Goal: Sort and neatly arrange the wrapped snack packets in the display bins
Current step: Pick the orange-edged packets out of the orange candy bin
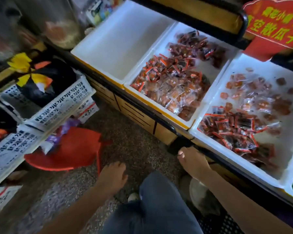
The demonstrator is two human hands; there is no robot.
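Observation:
Three white display bins stand in a row on a yellow-fronted stand. The left bin (98, 53) holds nothing. The middle bin (161, 108) holds red-and-black wrapped packets (161, 70) and clear packets of orange snacks (174, 93). The right bin (227, 154) has red-and-black packets (233, 130) at its front and clear orange-snack packets (259, 97) behind. My left hand (112, 176) hangs over the floor with relaxed fingers, holding nothing. My right hand (192, 159) is stretched out just below the stand's front rail, empty.
White lattice crates (61, 105) with dark bagged goods are stacked at the left. A red plastic stool (71, 152) stands on the speckled floor beside them. A red sign with yellow-green characters (276, 24) hangs over the right bin. My knee in dark trousers (156, 205) is between my arms.

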